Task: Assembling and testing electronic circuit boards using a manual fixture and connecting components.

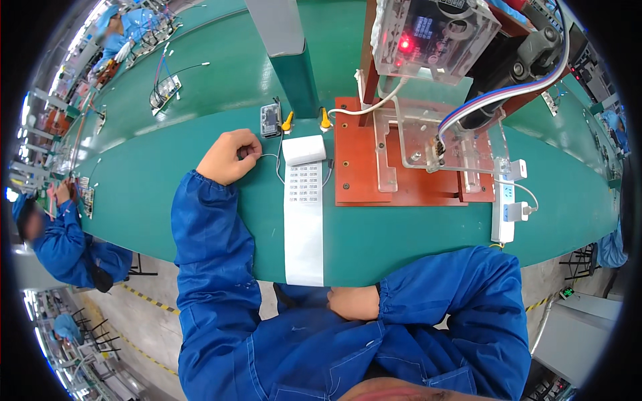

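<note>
My left hand (231,157) rests over the green bench, left of a label roll, its fingers curled together. A thin grey cable (269,156) runs from its fingertips toward the roll; the grip itself is partly hidden. The white label roll (304,150) lies on the bench, its strip (304,234) unrolled toward me and reaching the front edge. Rows of small printed labels show on the upper part of the strip. My right hand (354,303) is low by the bench edge, near the strip's end, with its fingers mostly hidden.
Right of the roll stands a red-brown fixture (401,194) with a clear box (435,37) showing red lights. A white power strip (503,214) lies beside it. Behind the roll are a small black device (270,120), two yellow knobs and a post (294,73). Co-workers sit at left.
</note>
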### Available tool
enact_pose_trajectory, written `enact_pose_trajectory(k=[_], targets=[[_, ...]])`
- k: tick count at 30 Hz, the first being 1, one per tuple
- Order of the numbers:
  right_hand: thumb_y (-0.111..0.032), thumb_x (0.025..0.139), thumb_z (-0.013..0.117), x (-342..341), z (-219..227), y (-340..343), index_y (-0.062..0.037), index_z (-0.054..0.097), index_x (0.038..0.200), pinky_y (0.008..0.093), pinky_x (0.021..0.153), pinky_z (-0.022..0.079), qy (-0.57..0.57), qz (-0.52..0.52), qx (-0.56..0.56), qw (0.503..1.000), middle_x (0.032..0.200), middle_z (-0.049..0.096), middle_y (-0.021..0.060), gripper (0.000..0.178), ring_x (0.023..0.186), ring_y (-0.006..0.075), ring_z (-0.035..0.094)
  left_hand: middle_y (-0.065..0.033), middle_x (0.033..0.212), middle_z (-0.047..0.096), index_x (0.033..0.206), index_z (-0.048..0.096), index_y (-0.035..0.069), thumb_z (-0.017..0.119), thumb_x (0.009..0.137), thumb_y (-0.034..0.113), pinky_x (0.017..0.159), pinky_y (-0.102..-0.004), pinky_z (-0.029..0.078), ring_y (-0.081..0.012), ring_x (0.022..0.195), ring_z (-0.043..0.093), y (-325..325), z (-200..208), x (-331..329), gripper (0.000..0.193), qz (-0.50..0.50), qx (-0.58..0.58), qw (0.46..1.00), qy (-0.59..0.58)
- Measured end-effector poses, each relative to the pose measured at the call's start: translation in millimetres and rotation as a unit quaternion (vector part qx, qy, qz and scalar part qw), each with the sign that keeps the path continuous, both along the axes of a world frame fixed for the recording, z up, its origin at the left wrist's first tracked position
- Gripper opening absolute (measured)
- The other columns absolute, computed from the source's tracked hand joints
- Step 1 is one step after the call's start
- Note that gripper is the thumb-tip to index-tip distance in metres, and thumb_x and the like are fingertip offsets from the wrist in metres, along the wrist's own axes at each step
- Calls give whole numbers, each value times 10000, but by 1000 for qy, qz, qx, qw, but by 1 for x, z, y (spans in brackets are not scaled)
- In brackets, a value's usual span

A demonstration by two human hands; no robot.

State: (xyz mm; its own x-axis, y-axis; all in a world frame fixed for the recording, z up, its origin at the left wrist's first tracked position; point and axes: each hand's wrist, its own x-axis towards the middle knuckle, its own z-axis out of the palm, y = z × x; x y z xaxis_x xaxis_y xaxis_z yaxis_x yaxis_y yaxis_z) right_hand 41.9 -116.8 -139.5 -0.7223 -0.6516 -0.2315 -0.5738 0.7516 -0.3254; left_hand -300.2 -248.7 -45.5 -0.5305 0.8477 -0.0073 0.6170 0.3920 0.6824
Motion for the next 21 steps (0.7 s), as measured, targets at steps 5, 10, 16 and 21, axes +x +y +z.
enact_pose_trajectory(k=[5,10,16,21], targets=[[-189,838,589,-4,4,3,-77,747,939,450,773,539,-19,40,-3,999,918,696,122,218,902,313,665,-97,786,584,820,625,-39,597,787,44,651,-303,473,-181,693,563,0,-3,-1,94,-4,0,1000,11],[-187,843,585,-2,-4,2,-86,746,927,451,781,537,-52,56,-22,997,919,692,126,208,916,317,660,-107,795,588,829,622,-49,615,803,58,657,-311,470,-194,708,572,2,-3,0,110,0,-10,1000,12],[-179,840,582,-1,-2,0,-74,743,934,452,784,536,-72,13,-22,997,923,688,147,215,915,324,658,-100,776,581,833,625,-47,642,825,78,632,-304,456,-183,688,555,1,-8,-1,127,8,-2,1000,14],[-177,865,575,-1,2,2,-53,732,959,478,747,533,-38,15,-26,999,920,681,174,221,887,341,660,-67,755,576,806,611,-25,707,821,75,608,-288,436,-146,661,514,4,-3,3,139,23,-33,999,7]])
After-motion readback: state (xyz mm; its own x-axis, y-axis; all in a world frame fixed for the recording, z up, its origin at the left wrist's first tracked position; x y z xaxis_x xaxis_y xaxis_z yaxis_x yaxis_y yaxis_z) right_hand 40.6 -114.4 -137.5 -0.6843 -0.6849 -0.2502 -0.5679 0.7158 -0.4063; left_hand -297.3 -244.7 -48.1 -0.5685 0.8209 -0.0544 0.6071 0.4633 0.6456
